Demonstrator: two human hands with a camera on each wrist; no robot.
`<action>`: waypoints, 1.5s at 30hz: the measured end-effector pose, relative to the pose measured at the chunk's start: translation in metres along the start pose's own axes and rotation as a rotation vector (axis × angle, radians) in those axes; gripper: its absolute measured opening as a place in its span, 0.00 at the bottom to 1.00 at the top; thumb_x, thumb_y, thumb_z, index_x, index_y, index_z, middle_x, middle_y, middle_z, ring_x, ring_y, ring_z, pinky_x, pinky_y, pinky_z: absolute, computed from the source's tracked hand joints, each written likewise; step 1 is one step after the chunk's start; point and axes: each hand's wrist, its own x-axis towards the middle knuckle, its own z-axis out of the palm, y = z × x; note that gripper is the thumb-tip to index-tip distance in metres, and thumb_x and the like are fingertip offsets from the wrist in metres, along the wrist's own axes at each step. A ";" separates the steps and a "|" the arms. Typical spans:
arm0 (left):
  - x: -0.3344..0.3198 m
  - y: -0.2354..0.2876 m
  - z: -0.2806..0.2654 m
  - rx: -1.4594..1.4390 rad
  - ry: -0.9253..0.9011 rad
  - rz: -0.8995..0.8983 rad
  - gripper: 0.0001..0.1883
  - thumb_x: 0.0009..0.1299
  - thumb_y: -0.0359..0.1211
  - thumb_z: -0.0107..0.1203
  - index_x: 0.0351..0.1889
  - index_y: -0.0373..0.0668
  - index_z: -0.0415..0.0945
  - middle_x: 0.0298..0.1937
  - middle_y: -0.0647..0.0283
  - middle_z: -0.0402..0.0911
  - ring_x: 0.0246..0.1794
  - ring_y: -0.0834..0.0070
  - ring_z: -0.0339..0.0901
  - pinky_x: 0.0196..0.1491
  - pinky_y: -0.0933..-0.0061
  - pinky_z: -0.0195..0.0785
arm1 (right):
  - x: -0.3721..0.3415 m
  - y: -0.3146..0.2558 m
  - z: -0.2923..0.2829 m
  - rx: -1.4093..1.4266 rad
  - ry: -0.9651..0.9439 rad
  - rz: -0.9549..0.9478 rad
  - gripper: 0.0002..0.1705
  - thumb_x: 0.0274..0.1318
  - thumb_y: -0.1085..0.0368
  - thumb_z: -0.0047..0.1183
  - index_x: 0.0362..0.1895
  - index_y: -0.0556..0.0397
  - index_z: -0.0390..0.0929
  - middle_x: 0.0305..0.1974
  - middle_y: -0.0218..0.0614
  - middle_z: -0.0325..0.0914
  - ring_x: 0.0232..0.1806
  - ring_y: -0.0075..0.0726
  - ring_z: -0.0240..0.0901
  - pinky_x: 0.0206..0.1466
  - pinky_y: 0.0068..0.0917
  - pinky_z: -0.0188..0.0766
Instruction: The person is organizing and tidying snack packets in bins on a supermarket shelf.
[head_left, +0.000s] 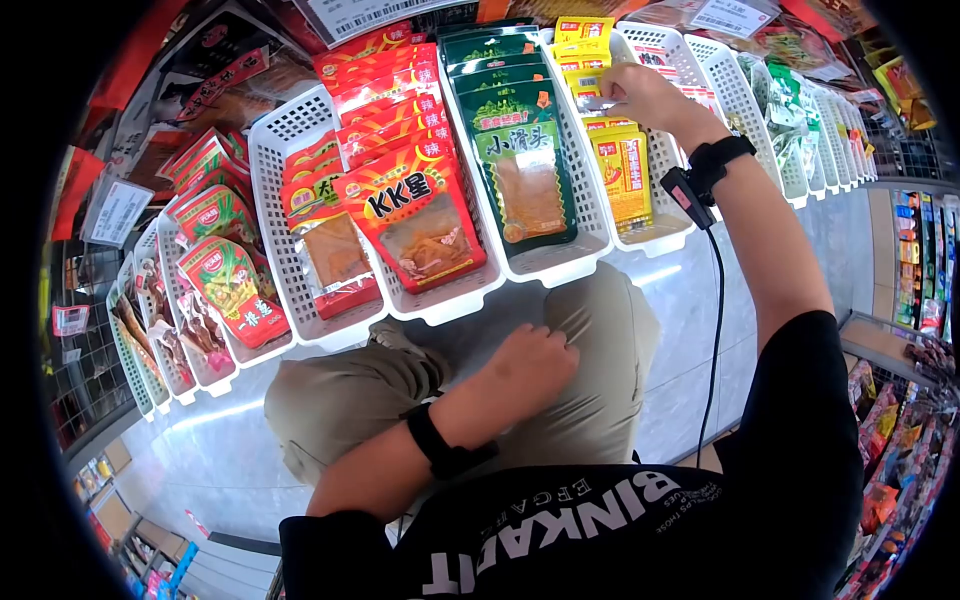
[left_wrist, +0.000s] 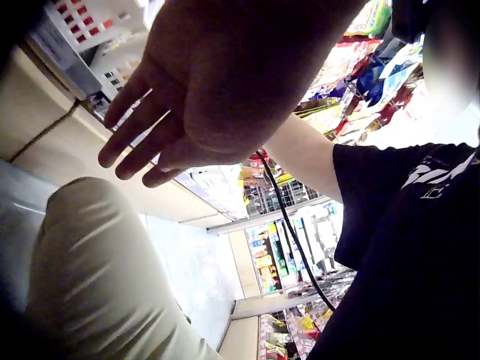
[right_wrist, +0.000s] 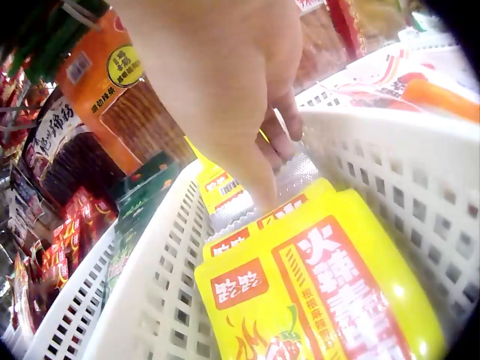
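My right hand [head_left: 645,100] reaches into a white perforated basket [right_wrist: 390,142] holding yellow snack packets [head_left: 622,180]. In the right wrist view its thumb and fingers pinch the silver edge of a snack packet [right_wrist: 296,174], behind the front yellow packets; part of the grip is hidden by the hand. My left hand [head_left: 530,365] hangs over my thigh, its fingers loosely bent and holding nothing. In the left wrist view those fingers [left_wrist: 139,139] show spread a little, above the trouser knee.
To the left stand more baskets, with dark green packets [head_left: 525,160], red packets [head_left: 415,215] and green-and-red bags [head_left: 235,290]. Further white baskets [head_left: 725,85] line the right side. A black cable [head_left: 716,350] hangs from the right wrist. Grey floor tiles [head_left: 690,330] lie below.
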 end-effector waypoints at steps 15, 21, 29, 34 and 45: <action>-0.001 0.001 -0.001 -0.027 0.049 -0.006 0.08 0.47 0.24 0.52 0.26 0.41 0.70 0.29 0.60 0.72 0.34 0.65 0.73 0.38 0.68 0.63 | 0.008 0.005 -0.007 0.062 -0.277 0.006 0.11 0.41 0.67 0.60 0.29 0.57 0.72 0.33 0.39 0.70 0.35 0.36 0.69 0.39 0.29 0.67; 0.001 0.001 0.000 -0.011 0.032 0.001 0.07 0.48 0.24 0.52 0.26 0.40 0.70 0.28 0.60 0.72 0.34 0.65 0.73 0.39 0.68 0.63 | 0.002 0.004 -0.018 0.118 -0.308 0.046 0.10 0.42 0.66 0.59 0.31 0.55 0.75 0.36 0.40 0.73 0.40 0.40 0.71 0.42 0.31 0.67; 0.004 0.001 -0.002 -0.005 0.021 0.004 0.06 0.49 0.23 0.49 0.26 0.40 0.70 0.29 0.59 0.73 0.33 0.64 0.73 0.38 0.68 0.63 | -0.021 -0.015 -0.042 0.165 -0.385 0.104 0.14 0.45 0.67 0.57 0.38 0.59 0.74 0.42 0.41 0.70 0.46 0.38 0.69 0.49 0.30 0.66; 0.004 0.002 -0.002 -0.001 0.026 0.002 0.07 0.49 0.24 0.50 0.27 0.40 0.70 0.29 0.59 0.73 0.33 0.64 0.73 0.38 0.68 0.63 | -0.025 -0.007 -0.038 0.033 -0.184 -0.010 0.14 0.47 0.67 0.56 0.40 0.60 0.74 0.43 0.43 0.72 0.45 0.41 0.70 0.49 0.30 0.66; 0.007 0.000 0.005 -0.016 -0.001 0.001 0.08 0.49 0.25 0.52 0.28 0.40 0.71 0.30 0.59 0.73 0.35 0.64 0.73 0.40 0.68 0.64 | -0.041 -0.014 -0.102 0.172 0.188 -0.121 0.13 0.46 0.75 0.51 0.40 0.58 0.75 0.39 0.46 0.75 0.42 0.45 0.72 0.44 0.30 0.69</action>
